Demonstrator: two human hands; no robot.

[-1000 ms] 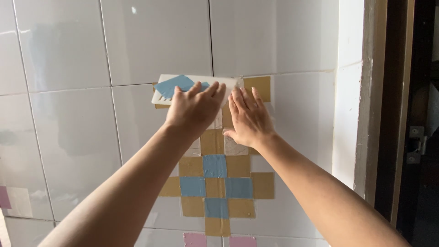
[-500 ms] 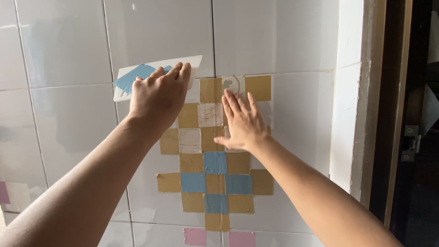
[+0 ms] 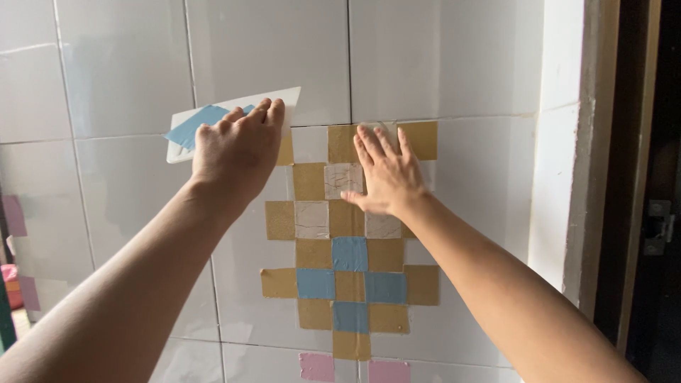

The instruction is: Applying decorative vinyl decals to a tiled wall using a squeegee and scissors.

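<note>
My left hand (image 3: pixel 237 150) holds a white backing sheet (image 3: pixel 284 103) with a blue square sticker on it, lifted up and left of a patchwork of square stickers (image 3: pixel 349 273) on the white tiled wall (image 3: pixel 440 64). The patchwork is tan, blue and whitish squares in a checker pattern. My right hand (image 3: pixel 385 174) lies flat with fingers spread on the upper squares of the patchwork, pressing against the wall.
Two pink squares (image 3: pixel 344 369) sit on the wall below the patchwork, and more pink patches (image 3: pixel 13 215) at the far left. A white wall corner (image 3: pixel 560 142) and a dark door frame (image 3: pixel 638 177) with a metal latch stand at the right.
My left hand has carried the white sheet up and to the left, away from the patchwork, uncovering whitish squares. My right hand has stayed flat on the upper squares.
</note>
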